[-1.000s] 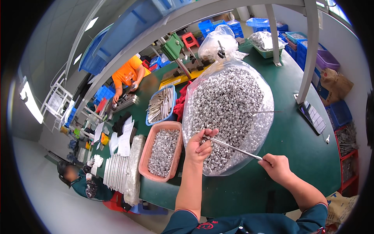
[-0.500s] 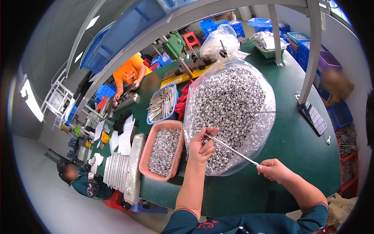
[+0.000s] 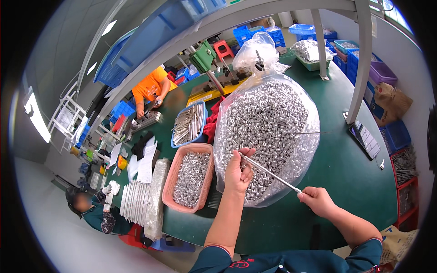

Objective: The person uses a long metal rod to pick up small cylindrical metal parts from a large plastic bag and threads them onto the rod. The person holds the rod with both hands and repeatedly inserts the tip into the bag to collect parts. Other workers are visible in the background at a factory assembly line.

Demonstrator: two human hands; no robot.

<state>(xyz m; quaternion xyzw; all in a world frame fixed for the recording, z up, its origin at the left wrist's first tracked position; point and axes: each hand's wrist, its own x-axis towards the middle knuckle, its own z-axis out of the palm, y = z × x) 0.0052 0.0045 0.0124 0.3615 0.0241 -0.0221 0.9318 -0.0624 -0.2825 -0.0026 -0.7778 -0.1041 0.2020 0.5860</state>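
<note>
A thin silver metal rod (image 3: 272, 173) slants between my two hands, above a clear plastic bag (image 3: 314, 148) heaped with small metal sleeves (image 3: 266, 118). My right hand (image 3: 317, 200) grips the rod's near end, thumb on top. At its far end, my left hand (image 3: 238, 173) has its thumb and forefinger closed about the tip, the other fingers loosely curled. Whether a small sleeve is also in that hand, I cannot tell. A thin dark needle-like rod (image 3: 309, 133) sticks out across the bag's right side.
Left of the bag stand a pink basket (image 3: 168, 193) of small metal parts and a blue basket (image 3: 203, 125) of rods. A phone (image 3: 364, 140) and a key lie right, by a shelf post (image 3: 359, 68). Bundled tubes (image 3: 135, 202) lie left. Two people work farther left.
The left hand's fingers have shifted and loosened slightly at the rod's far end. The right hand stays on the near end, and the rod keeps nearly the same slant.
</note>
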